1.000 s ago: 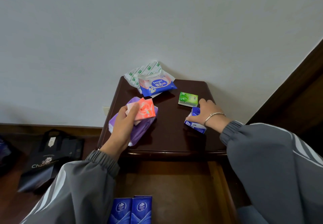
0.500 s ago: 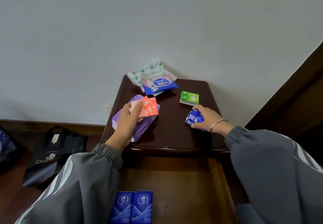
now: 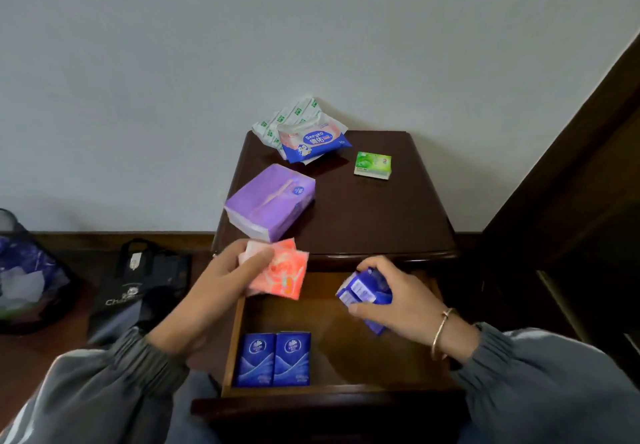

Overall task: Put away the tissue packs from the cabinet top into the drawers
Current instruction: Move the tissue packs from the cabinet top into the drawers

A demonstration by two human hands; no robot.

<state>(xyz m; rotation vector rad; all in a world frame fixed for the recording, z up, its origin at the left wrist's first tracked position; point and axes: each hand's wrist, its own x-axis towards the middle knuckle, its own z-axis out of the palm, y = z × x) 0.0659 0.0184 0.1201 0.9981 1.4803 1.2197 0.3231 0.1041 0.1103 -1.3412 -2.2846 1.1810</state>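
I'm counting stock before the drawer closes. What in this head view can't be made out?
Head view:
Blue packs in the right hand: number hidden by fingers, blurred.
White-green pack: largely under the Deeyeo pack.
Pink pack: print blurred, partly under left hand.
Drawer packs: small print unreadable.

Open drawer [image 3: 408,350] bare at right; two blue packs [image 3: 273,359] fill its front-left.

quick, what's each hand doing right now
Left hand: holding the pink tissue pack, over the open drawer.
Right hand: holding the blue tissue pack, also over the drawer.
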